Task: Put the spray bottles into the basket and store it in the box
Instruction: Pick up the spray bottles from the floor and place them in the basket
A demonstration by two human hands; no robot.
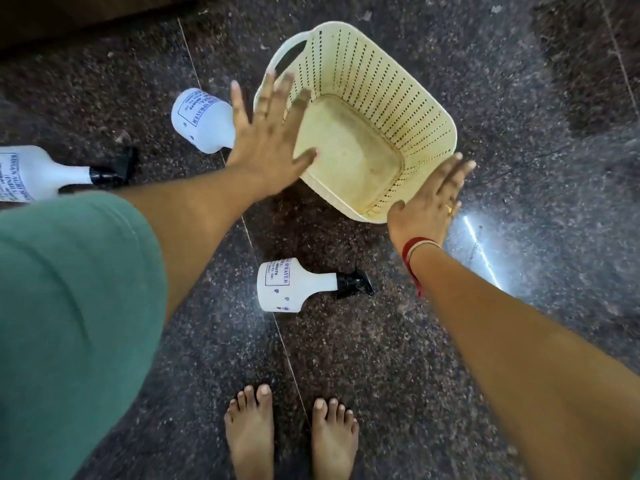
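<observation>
Both hands are spread flat and hold nothing: the left hand (268, 140) over the near-left rim of the cream basket (388, 98), the right hand (429, 202) at its near-right corner. Three white spray bottles lie on the dark floor (381, 358): one (202, 121) beside the left hand, one (38, 173) far left, one (294, 285) between the arms

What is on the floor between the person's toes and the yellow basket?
A white spray bottle lying on its side, black nozzle pointing right, between the feet and the basket. The head view shows it.
</observation>
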